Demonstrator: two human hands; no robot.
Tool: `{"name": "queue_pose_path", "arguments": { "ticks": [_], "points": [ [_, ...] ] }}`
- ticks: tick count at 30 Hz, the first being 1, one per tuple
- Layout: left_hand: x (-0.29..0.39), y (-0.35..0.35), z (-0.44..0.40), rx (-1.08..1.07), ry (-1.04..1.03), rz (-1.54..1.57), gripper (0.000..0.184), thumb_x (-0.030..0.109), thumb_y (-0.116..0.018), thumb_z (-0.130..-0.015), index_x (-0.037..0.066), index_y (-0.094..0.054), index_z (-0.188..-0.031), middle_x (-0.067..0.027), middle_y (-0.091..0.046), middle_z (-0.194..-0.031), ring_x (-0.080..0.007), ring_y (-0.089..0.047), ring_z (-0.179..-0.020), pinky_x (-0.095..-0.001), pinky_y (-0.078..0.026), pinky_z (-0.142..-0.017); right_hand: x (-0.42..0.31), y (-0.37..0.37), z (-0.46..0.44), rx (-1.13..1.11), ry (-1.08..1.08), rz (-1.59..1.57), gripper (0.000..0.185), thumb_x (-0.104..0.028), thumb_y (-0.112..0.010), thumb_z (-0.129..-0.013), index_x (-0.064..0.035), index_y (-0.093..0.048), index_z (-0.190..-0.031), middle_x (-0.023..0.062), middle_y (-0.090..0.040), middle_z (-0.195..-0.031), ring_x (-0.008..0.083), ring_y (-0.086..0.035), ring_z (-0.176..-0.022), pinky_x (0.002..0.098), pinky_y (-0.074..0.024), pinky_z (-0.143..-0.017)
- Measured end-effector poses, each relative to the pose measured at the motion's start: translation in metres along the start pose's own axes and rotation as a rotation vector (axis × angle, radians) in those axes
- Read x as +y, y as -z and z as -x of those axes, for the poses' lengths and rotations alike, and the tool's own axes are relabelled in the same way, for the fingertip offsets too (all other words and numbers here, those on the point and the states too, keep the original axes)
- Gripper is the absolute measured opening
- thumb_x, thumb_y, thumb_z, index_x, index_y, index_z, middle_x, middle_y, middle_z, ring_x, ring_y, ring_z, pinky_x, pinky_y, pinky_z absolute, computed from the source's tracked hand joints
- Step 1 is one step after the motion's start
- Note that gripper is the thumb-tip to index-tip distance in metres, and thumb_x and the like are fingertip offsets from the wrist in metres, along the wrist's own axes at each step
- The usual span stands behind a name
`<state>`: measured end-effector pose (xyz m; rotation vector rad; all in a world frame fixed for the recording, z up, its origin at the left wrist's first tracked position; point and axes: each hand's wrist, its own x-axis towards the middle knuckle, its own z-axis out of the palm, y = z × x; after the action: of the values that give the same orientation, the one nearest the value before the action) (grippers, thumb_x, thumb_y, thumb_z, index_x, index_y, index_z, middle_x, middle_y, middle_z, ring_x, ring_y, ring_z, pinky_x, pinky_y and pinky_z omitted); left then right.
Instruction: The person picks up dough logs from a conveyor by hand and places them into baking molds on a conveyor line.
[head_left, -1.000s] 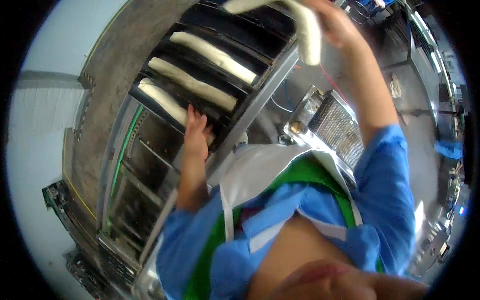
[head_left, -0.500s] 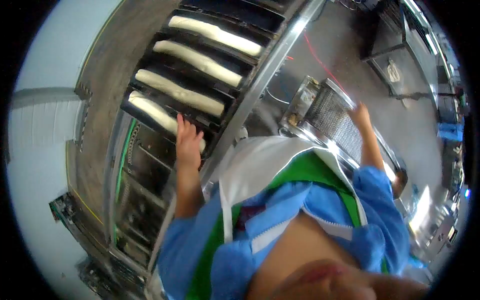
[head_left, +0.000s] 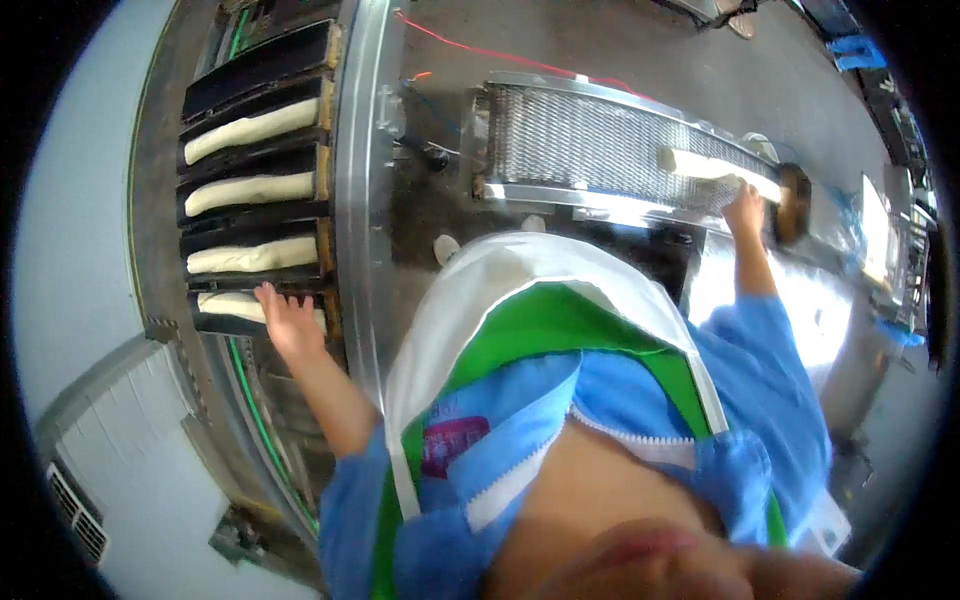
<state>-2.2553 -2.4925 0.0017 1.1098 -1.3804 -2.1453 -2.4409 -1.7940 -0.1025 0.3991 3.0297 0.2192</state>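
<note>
My left hand [head_left: 292, 322] rests with fingers spread on a pale dough roll [head_left: 232, 306] in the nearest channel of a black baking tray [head_left: 258, 72]. The hand covers part of this roll. Several more dough rolls, such as the dough roll [head_left: 250, 193], lie one per channel beyond it. Over on the right, my right hand [head_left: 745, 210] has its fingers closed at the lower side of another long dough roll [head_left: 708, 165]. That roll is slightly blurred and lies along the metal mesh conveyor [head_left: 580, 140], near its right end.
A steel rail [head_left: 365, 180] runs between the tray and my apron [head_left: 520, 262]. A red cord [head_left: 470, 48] crosses the floor behind the mesh conveyor. Part of another person's foot [head_left: 738, 24] shows at the top right.
The view has turned, so the tray now sits upright at the left. My right hand has moved to a dough roll that has come into view on the mesh. My left hand stays at its roll.
</note>
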Motion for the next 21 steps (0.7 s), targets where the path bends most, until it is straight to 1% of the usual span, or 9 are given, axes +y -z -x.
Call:
{"name": "queue_pose_path", "arguments": {
  "ticks": [4, 6, 10, 14, 16, 18, 19, 20, 21],
  "points": [
    [-0.001, -0.016, 0.007, 0.086, -0.002, -0.047, 0.089, 0.037, -0.056, -0.081, 0.011, 0.007, -0.139, -0.0131, 0.01, -0.144, -0.0324, 0.008, -0.133, -0.048, -0.001, -0.105, -0.001, 0.004, -0.012, 0.029, 0.069, -0.068, 0.037, -0.003, -0.048, -0.072, -0.013, -0.048, -0.107, 0.015, -0.051, -0.11, 0.0331, -0.047, -0.105, 0.0431, -0.0396, -0.085],
    [-0.003, -0.012, 0.01, 0.002, -0.046, -0.02, 0.092, 0.039, -0.057, -0.08, 0.01, 0.006, -0.139, -0.014, 0.008, -0.144, -0.0311, 0.005, -0.133, -0.0471, -0.001, -0.105, -0.003, 0.001, -0.025, 0.04, 0.085, -0.107, 0.038, -0.001, -0.055, -0.066, -0.0107, -0.049, -0.102, 0.0132, -0.052, -0.106, 0.0319, -0.048, -0.105, 0.0421, -0.0405, -0.085],
    [-0.003, -0.011, 0.011, 0.054, -0.003, -0.018, 0.093, 0.043, -0.058, -0.079, 0.01, 0.005, -0.139, -0.0154, 0.007, -0.144, -0.0297, 0.002, -0.133, -0.0468, -0.001, -0.105, -0.016, -0.014, -0.046, 0.098, 0.151, -0.115, 0.033, -0.005, -0.055, -0.068, -0.0084, -0.048, -0.1, 0.0133, -0.052, -0.104, 0.0325, -0.049, -0.103, 0.0422, -0.0407, -0.085],
    [-0.002, -0.002, 0.004, 0.099, 0.008, -0.034, 0.094, 0.041, -0.058, -0.078, 0.01, 0.007, -0.139, -0.0149, 0.01, -0.144, -0.0292, 0.007, -0.133, -0.0475, 0.001, -0.105, -0.043, 0.008, -0.046, -0.055, 0.206, -0.001, 0.027, -0.017, -0.053, -0.073, -0.0059, -0.048, -0.097, 0.016, -0.053, -0.103, 0.0319, -0.049, -0.104, 0.0431, -0.0409, -0.085],
    [-0.007, 0.004, 0.001, 0.117, 0.029, -0.005, 0.095, 0.041, -0.058, -0.078, 0.009, 0.007, -0.139, -0.014, 0.012, -0.144, -0.0296, 0.01, -0.133, -0.0474, 0.003, -0.105, -0.057, 0.02, -0.053, -0.206, 0.193, -0.025, 0.035, -0.018, -0.053, -0.073, -0.0054, -0.053, -0.106, 0.0142, -0.054, -0.112, 0.0302, -0.048, -0.108, 0.0388, -0.0404, -0.089],
    [-0.014, 0.009, 0.0, 0.119, -0.036, -0.012, 0.094, 0.042, -0.059, -0.077, 0.01, 0.003, -0.139, -0.0132, 0.005, -0.145, -0.0308, 0.008, -0.133, -0.049, 0.004, -0.103, -0.076, 0.057, -0.055, -0.421, 0.099, -0.15, 0.039, -0.024, -0.056, -0.073, -0.004, -0.056, -0.105, 0.0162, -0.058, -0.108, 0.0318, -0.053, -0.102, 0.0392, -0.0417, -0.086],
    [-0.01, 0.0, 0.005, 0.168, -0.028, -0.03, 0.093, 0.043, -0.059, -0.077, 0.01, 0.001, -0.14, -0.0133, 0.003, -0.145, -0.0311, 0.007, -0.133, -0.0496, 0.004, -0.103, -0.048, 0.013, -0.075, -0.35, 0.23, -0.215, 0.039, -0.025, -0.059, -0.073, -0.0023, -0.058, -0.104, 0.0184, -0.059, -0.104, 0.0308, -0.057, -0.096, 0.0386, -0.043, -0.082],
    [-0.007, -0.013, 0.011, 0.211, -0.022, -0.044, 0.092, 0.043, -0.059, -0.077, 0.01, 0.0, -0.14, -0.0135, 0.001, -0.145, -0.0314, 0.007, -0.133, -0.0502, 0.004, -0.103, -0.047, 0.023, -0.08, -0.44, 0.252, -0.402, 0.038, -0.021, -0.06, -0.073, -0.0028, -0.058, -0.107, 0.0169, -0.06, -0.104, 0.0281, -0.057, -0.095, 0.0339, -0.0429, -0.082],
    [-0.008, -0.015, 0.011, 0.212, -0.029, -0.038, 0.091, 0.044, -0.058, -0.077, 0.01, -0.002, -0.14, -0.0138, 0.0, -0.145, -0.0315, 0.006, -0.133, -0.05, 0.004, -0.103, -0.048, 0.017, -0.08, -0.44, 0.117, -0.852, 0.029, -0.015, -0.059, -0.074, -0.0021, -0.06, -0.1, 0.0116, -0.061, -0.095, 0.0239, -0.057, -0.089, 0.0298, -0.043, -0.08]
  ]
}}
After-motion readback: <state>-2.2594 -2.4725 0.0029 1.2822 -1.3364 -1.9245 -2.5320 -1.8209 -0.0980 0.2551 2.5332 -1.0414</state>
